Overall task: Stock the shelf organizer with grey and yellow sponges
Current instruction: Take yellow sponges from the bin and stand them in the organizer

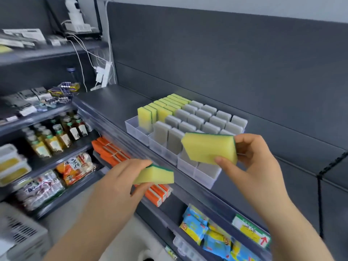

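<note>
A clear plastic shelf organizer [131, 127] stands on the dark shelf, its lanes running front to back. Yellow sponges with green backs [162, 110] fill the left lanes, though the frontmost cells there hold nothing. Grey sponges [195, 120] fill the lanes to the right. My right hand [258, 166] grips a yellow sponge [209, 147] just in front of and above the organizer's front right corner. Lower and to the left, below the shelf edge, my left hand [122, 178] holds a second yellow sponge [154, 175].
The shelf [113, 102] left of the organizer is bare. Below hang orange packs [111, 149] and blue-yellow packets [207, 234]. A side rack at left carries bottles [56, 136] and food bags. A white power strip [103, 74] with cables hangs at the back. A grey crate [20, 234] sits bottom left.
</note>
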### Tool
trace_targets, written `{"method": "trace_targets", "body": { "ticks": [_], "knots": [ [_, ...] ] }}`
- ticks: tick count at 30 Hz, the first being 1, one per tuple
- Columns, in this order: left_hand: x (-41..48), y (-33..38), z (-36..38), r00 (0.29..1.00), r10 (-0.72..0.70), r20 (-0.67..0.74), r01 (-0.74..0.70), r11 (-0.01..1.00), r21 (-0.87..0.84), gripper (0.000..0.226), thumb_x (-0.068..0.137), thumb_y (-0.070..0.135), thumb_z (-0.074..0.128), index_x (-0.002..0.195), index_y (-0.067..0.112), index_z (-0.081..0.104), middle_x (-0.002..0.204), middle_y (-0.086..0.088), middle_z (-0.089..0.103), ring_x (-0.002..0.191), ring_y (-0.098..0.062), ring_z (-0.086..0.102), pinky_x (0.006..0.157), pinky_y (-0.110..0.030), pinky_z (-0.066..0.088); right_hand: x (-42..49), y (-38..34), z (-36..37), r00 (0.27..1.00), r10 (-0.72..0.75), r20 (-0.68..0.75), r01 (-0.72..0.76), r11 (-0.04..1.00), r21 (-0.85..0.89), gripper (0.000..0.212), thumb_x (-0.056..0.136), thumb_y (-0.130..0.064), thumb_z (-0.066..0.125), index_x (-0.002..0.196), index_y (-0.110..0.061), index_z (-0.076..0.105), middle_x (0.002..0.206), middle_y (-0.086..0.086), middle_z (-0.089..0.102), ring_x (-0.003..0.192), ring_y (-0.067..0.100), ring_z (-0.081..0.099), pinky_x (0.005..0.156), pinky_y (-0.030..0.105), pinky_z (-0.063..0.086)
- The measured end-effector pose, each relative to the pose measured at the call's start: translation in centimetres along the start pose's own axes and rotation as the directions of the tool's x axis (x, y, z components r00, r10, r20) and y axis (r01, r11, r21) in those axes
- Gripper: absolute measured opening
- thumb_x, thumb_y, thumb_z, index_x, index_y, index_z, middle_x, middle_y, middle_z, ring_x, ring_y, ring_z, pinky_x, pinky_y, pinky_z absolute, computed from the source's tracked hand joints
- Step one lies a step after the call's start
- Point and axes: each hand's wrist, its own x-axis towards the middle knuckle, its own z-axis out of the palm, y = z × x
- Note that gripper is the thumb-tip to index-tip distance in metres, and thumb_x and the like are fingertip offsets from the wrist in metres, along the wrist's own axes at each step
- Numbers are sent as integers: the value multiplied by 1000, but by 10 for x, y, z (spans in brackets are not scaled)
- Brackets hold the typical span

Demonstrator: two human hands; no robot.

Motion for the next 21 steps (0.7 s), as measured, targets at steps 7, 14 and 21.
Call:
{"method": "trace_targets", "body": {
  "ticks": [7,14,21],
  "knots": [
    [106,-85,-2,997,66,48,-71,990,125,40,75,31,70,113,17,64,107,4,61,97,-8,53,90,-11,35,106,12,71,999,-25,-34,24,1000,-5,41,71,-16,77,86,-43,49,91,-24,59,87,-7,57,73,0,41],
    [172,-149,-13,999,53,-8,-52,994,98,43,73,31,67,114,17,65,103,5,62,98,-4,49,92,-2,27,191,9,129,998,-49,-32,48,998,-32,38,72,-17,75,88,-41,51,91,-22,61,89,-5,58,80,7,44],
    [222,-206,7,998,65,0,-65,995,-79,47,73,26,68,119,25,60,108,16,53,100,4,47,92,-1,29,222,13,176,996,65,-60,-73,986,-149,41,71,-19,76,87,-45,49,89,-26,59,86,-15,55,69,0,40]
  ]
}}
